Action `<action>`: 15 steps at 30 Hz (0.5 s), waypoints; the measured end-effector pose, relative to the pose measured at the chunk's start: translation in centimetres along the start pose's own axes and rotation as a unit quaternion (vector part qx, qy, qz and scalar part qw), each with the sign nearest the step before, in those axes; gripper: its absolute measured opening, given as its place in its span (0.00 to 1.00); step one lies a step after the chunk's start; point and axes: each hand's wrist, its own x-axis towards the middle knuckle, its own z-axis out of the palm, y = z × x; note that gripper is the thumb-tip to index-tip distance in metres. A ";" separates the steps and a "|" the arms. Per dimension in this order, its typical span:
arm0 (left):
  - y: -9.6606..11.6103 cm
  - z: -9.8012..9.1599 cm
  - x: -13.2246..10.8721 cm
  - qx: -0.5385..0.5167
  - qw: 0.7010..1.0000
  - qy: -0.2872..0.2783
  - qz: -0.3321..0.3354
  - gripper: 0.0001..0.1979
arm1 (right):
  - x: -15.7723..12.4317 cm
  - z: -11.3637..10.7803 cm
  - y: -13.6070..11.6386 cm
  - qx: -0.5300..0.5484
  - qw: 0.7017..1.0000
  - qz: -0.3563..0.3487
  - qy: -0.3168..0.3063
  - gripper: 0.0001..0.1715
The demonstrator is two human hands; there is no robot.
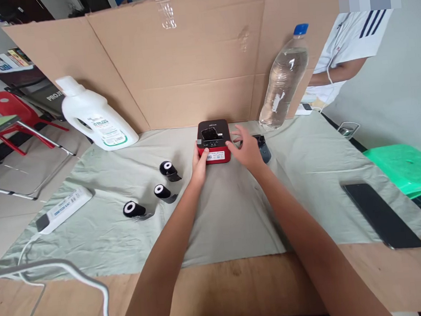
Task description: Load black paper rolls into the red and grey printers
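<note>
A small black-and-red box with a picture of a device on its lid stands near the cardboard wall. My left hand holds the box's left front corner, thumb on the red front face beside a white label. At the box's right edge is my right hand, fingers spread and its thumb tip at the corner; it grips nothing. Partly hidden behind that hand lies a dark bluish-grey object whose kind I cannot make out. Left of my left forearm, three black rolls with white cores lie on the cloth.
A white jug stands back left, a water bottle back right, both before the cardboard wall. A power strip with a cable lies left, a black phone right. Behind the cardboard stands a person in a white shirt.
</note>
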 end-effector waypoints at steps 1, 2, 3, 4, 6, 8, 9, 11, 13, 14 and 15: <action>-0.2 -0.1 -0.4 0.013 1.000 -0.009 0.022 0.35 | -0.2 -0.4 0.0 -0.025 0.998 0.008 0.049 0.33; -0.4 -0.1 -0.7 0.021 0.999 -0.013 0.040 0.37 | -0.5 -0.7 0.1 -0.061 0.993 0.022 0.100 0.31; -0.5 -0.1 -0.9 0.029 0.998 -0.013 0.053 0.40 | -1.0 -0.9 0.2 -0.101 0.983 0.042 0.146 0.31; -0.7 -0.2 -1.0 0.040 0.997 -0.013 0.059 0.42 | -1.6 -0.9 0.4 -0.141 0.972 0.066 0.178 0.32; -1.0 -0.2 -1.0 0.058 0.996 -0.010 0.065 0.44 | -3.0 -0.8 1.2 -0.206 0.951 0.125 0.193 0.40; -1.3 -0.3 -0.9 0.071 0.995 -0.005 0.065 0.46 | -4.2 -0.4 2.2 -0.246 0.937 0.183 0.169 0.48; -1.5 -0.4 -0.8 0.078 0.995 -0.001 0.062 0.47 | -4.7 -0.2 2.6 -0.258 0.933 0.201 0.151 0.50; -1.8 -0.6 -0.8 0.091 0.994 0.005 0.054 0.50 | -5.3 -0.2 3.4 -0.274 0.931 0.210 0.121 0.55; -2.0 -0.9 -1.2 0.095 0.995 0.003 0.039 0.53 | -5.6 -0.4 3.9 -0.281 0.935 0.194 0.095 0.58; -2.0 -1.0 -1.7 0.094 0.995 0.000 0.031 0.53 | -5.8 -0.6 4.0 -0.280 0.938 0.187 0.087 0.59; -1.9 -1.2 -2.2 0.093 0.995 -0.003 0.023 0.53 | -5.9 -0.8 4.0 -0.275 0.940 0.182 0.082 0.60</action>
